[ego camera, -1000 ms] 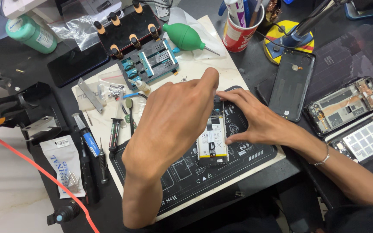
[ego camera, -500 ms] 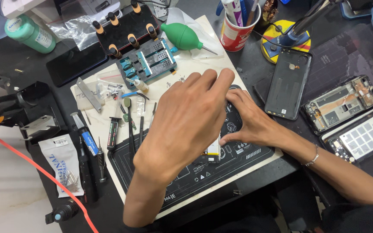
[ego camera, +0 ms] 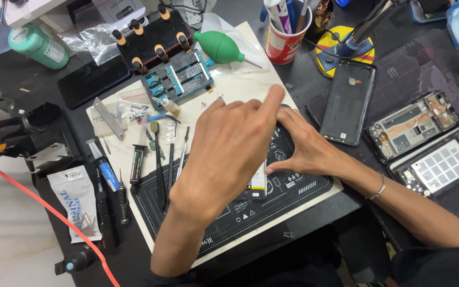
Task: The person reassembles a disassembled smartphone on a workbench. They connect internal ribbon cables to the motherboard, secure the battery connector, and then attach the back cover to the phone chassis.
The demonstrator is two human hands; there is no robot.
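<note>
left hand (ego camera: 229,154) hovering loose over phone (ego camera: 258,183) | right hand (ego camera: 301,149) pinning it on black mat (ego camera: 272,212) | grip hidden, can't tell

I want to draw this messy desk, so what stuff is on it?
work mat: one, black, centre
opened phone: one, white label showing, mostly hidden under hands
air blower: one, green, top
cup of tools: one, red, top
phone back cover: one, black, right
opened phones: two, far right
bottle: one, green, top left
tweezers: several, dark, left of mat
left hand: over phone
right hand: steadying phone
</note>
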